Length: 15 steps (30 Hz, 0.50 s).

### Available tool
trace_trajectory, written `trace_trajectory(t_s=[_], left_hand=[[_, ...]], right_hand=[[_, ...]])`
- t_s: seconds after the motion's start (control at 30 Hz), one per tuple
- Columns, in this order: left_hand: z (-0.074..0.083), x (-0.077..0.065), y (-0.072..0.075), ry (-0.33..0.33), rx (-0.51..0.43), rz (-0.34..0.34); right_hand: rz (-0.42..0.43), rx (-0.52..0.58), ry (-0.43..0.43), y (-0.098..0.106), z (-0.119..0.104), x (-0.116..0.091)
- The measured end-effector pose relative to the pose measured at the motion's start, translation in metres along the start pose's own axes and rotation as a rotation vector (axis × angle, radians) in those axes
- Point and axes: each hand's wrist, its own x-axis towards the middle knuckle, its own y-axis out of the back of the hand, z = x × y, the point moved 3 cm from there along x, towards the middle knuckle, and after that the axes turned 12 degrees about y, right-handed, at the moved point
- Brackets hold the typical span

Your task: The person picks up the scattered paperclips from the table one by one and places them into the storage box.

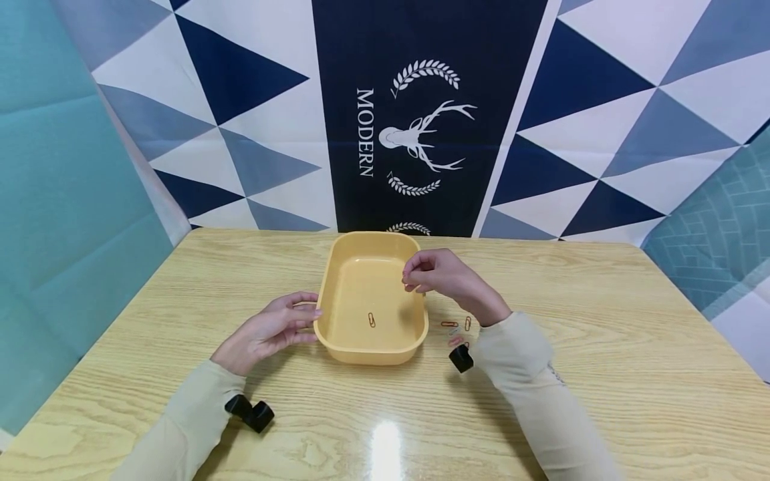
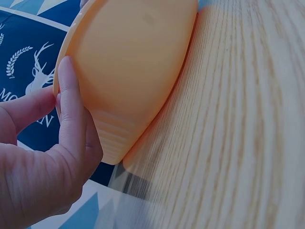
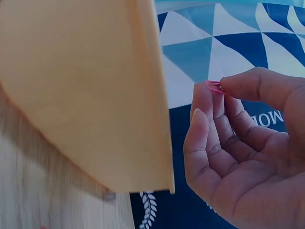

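Observation:
A yellow plastic bin stands on the wooden table, with one orange paper clip lying on its floor. At the bin's left wall, my left hand pinches the rim, thumb and fingers on either side of it, as the left wrist view shows. My right hand is raised over the bin's right rim. Between its thumb and fingertips it pinches a pink paper clip, clear of the bin wall in the right wrist view.
Several loose paper clips in orange, pink and white lie on the table just right of the bin, partly hidden by the right wrist's black camera. Behind the table hangs a patterned cloth with a deer print.

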Motion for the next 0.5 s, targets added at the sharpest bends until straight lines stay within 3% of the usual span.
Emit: trace_trajectory(t_s=[0.2, 0.5], left_hand=[[-0.001, 0.000, -0.001, 0.008, 0.007, 0.008], [0.000, 0.001, -0.001, 0.005, 0.004, 0.010]], right_hand=[[-0.012, -0.011, -0.001, -0.011, 0.001, 0.005], [-0.003, -0.010, 0.002, -0.013, 0.003, 0.006]])
